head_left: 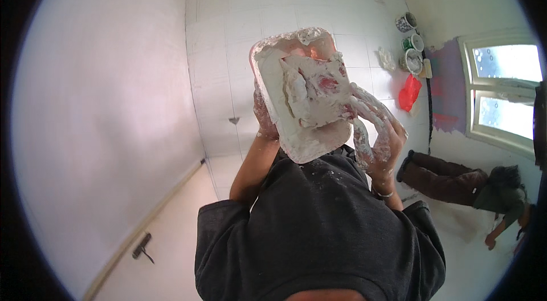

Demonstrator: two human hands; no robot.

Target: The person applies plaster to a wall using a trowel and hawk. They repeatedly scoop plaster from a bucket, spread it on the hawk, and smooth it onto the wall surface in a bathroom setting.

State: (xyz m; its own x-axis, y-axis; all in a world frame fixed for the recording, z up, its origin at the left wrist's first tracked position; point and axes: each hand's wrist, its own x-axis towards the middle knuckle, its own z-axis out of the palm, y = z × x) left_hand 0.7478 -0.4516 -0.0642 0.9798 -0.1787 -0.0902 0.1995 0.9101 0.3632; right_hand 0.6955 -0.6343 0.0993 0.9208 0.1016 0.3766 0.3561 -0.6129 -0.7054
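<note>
Left hand (264, 112) grips a tub (306, 150) of white paste (274, 80); the smeared right hand (383, 134) holds a coated spreader (326, 85) over it.

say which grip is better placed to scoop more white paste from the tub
Right, probably: the right grip holds the edge of the smeared flat spreader over the tub, while the left grip appears busy supporting the tub's side.

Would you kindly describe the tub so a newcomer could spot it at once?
Start at the dark T-shirt; just above it in the view, the left hand holds the tub. Unlike the round buckets on the tiled floor, it is rectangular, pinkish and smeared with white paste.
</note>
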